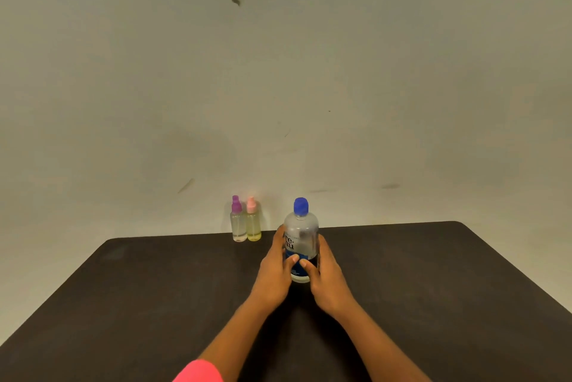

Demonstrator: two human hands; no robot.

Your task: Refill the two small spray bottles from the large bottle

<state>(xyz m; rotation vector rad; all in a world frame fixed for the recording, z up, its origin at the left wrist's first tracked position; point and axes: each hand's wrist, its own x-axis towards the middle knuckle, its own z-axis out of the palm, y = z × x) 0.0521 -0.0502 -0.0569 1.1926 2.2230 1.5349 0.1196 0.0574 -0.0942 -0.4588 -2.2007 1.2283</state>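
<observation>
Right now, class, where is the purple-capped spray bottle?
In the head view, the purple-capped spray bottle stands at the table's far edge, immediately left of the pink-capped one and left of the large bottle.

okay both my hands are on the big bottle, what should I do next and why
Probably unscrew the blue cap with your right hand while your left hand steadies the large bottle. It is still capped, so nothing can be poured yet.

Head cam — looks fwd and down over dark table (433, 288), wall beyond; hands near.
</observation>
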